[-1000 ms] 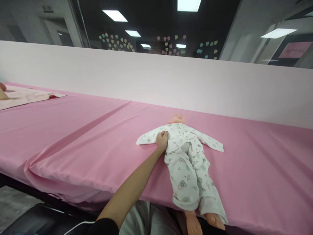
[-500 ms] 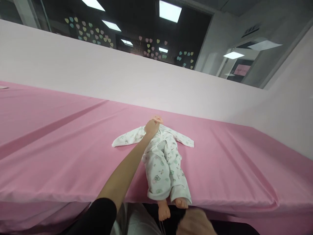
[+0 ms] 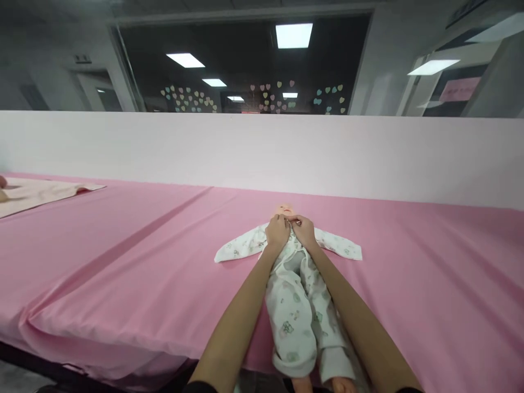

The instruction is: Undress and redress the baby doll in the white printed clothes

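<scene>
Left hand [image 3: 278,231] and right hand [image 3: 302,230], both closed in pinches on the patterned top [image 3: 292,245] of the doll [image 3: 285,209].

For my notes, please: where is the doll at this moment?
In the head view, the doll lies face up on the pink sheet, slightly right of centre, with the left hand and right hand below its face.

Looking forward and down from head height, close over a wide pink fabric-covered table [image 3: 135,284], facing a smooth white wall [image 3: 262,153] and dark rectangular window [image 3: 241,41].
</scene>
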`<state>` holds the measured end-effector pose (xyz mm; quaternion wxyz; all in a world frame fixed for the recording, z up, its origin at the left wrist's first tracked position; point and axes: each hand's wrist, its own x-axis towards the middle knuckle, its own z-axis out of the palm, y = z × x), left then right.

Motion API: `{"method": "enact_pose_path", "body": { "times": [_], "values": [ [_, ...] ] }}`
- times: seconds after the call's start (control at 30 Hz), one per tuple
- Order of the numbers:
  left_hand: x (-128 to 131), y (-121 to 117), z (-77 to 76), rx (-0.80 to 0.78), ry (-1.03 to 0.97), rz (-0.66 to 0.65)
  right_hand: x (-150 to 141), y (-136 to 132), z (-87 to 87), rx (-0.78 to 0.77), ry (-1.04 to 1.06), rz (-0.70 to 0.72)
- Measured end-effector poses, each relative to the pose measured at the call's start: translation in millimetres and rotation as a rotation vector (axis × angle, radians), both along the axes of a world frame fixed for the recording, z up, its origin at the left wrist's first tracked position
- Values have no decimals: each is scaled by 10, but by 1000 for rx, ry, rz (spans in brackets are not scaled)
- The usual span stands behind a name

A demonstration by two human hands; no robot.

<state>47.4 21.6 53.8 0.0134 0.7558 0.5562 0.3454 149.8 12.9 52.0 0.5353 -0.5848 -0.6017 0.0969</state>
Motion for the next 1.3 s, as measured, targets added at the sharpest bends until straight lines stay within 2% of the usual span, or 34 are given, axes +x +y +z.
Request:
{"method": "enact_pose_path", "body": {
  "times": [0.1, 0.27, 0.4, 0.83, 1.17, 1.3],
  "values": [
    [-25, 18, -36, -17, -78, -68, 28, -9, -51, -1, -26, -11],
    [-93, 29, -84, -40, -264, -196, 37, 33, -29, -38, -76, -24],
    [-98, 23, -85, -74, -332, -194, 26, 37, -12, -55, -120, -35],
    [-99, 4, -60, -87, -338, -201, 7, 30, -16, -65, -283, -125],
    [-104, -8, -88, -67, -467, -218, -7, -39, 8, 4, -160, 39],
    [-110, -85, -95, -24, -472, -285, 9, -158, -30, -5, -85, 72]
  ]
}}
